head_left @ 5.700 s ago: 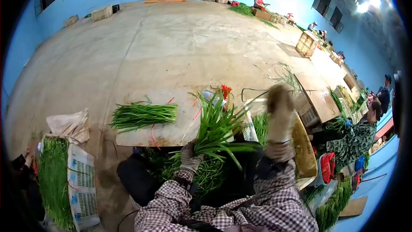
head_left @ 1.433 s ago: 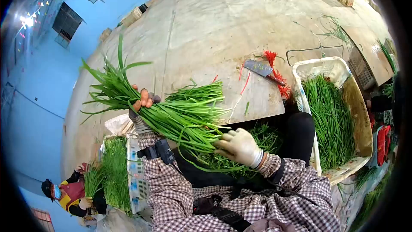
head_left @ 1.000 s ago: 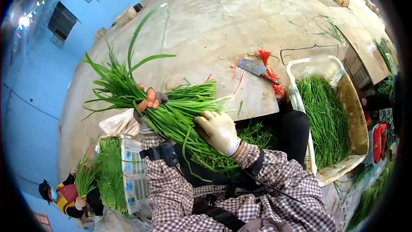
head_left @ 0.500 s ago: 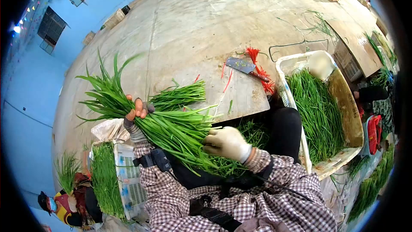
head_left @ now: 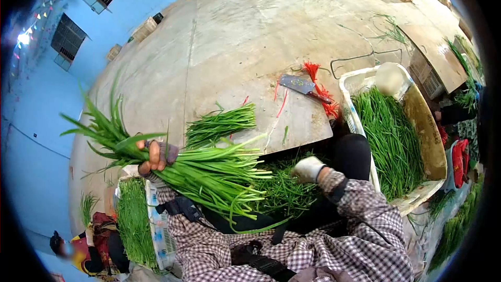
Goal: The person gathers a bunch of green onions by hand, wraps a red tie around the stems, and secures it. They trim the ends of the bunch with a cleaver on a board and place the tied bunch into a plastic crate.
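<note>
My left hand (head_left: pixel 153 156), in a dark fingerless glove, is wrapped round a thick bunch of garlic chives (head_left: pixel 209 175). The leafy tips fan out to the upper left, and the pale stem ends point right. My right hand (head_left: pixel 309 169), in a white glove, is apart from the bunch, over a heap of loose chive scraps (head_left: pixel 287 190) on my lap. Its fingers are curled together; whatever may be between them is hidden. Just beyond the bunch, a smaller tied bundle of chives (head_left: pixel 222 124) lies on the board (head_left: pixel 266 104).
A cleaver (head_left: pixel 302 86) lies on the board beside red ties (head_left: pixel 326 99). To the right stands a white crate (head_left: pixel 360 136) full of chives (head_left: pixel 389 143). Another crate of chives (head_left: pixel 134 219) is at lower left, near a seated person (head_left: pixel 102 243).
My right hand has left the stem ends and moved right, over the scraps. The bunch in my left hand has shifted left and slightly down, its tips swinging left.
</note>
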Tool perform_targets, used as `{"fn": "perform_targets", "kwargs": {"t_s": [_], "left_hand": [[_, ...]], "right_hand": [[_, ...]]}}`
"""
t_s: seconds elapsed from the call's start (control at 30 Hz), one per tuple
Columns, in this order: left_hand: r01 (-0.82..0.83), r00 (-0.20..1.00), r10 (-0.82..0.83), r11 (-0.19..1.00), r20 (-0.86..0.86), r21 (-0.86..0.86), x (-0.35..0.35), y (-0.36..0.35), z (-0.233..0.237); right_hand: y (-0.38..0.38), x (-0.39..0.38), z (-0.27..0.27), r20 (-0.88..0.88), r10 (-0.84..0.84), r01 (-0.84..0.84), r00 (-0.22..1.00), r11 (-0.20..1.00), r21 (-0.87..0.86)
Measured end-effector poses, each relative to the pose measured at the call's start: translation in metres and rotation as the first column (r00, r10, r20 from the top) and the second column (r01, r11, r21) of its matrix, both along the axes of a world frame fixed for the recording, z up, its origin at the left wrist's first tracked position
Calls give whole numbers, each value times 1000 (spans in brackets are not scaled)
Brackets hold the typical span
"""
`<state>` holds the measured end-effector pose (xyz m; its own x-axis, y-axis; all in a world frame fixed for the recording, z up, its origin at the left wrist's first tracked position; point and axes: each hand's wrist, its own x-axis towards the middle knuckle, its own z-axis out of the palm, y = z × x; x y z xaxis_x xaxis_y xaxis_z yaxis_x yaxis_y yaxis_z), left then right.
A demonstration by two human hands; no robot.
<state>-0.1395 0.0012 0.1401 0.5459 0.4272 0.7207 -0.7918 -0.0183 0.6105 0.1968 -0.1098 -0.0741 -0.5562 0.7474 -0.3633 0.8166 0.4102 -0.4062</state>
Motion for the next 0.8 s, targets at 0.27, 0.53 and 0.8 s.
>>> {"fn": "perform_targets", "kwargs": {"t_s": [0.27,0.53,0.8], "left_hand": [[257,965,-239,948,-109,190,27,3,21],[112,993,-104,975,-48,194,-11,5,25],[-43,999,43,999,-7,-16,26,-3,21]], "right_hand": [[51,-47,120,-912,-70,250,405,968,36],[-3,-2,3,135,-174,171,975,985,32],[-27,-65,155,-591,301,200,748,747,633]]}}
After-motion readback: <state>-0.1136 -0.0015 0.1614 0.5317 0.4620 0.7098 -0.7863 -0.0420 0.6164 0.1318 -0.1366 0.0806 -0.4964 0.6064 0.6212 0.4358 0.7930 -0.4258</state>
